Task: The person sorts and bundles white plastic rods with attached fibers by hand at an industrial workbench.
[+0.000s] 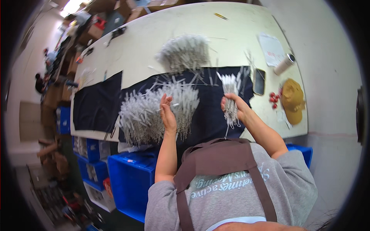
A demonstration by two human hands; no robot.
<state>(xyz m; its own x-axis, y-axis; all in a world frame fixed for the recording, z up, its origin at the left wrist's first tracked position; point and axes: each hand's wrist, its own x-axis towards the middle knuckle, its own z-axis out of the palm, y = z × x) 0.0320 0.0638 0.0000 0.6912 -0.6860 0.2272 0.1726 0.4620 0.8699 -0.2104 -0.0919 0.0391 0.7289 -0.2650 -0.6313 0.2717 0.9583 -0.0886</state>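
Note:
My right hand [236, 104] is closed around a bundle of thin wire pieces [230, 86] with white, tube-like ends. The white ends point away from me, and looped metal ends hang below the fist. Over the right part of a large pile of the same wire pieces [148, 111], my left hand [168, 113] is raised with its fingers bent and apart. A white tip shows beside its fingers, but I cannot make out any grip on it. The pile lies on dark navy cloth [210, 115].
A second wire-piece heap [185, 52] lies farther back on the white table [239, 42]. At the right are a phone [259, 81], a bottle [284, 64], paper [271, 49], small red things [274, 98] and a mustard cap [293, 101]. A blue bin [131, 184] stands below the front edge.

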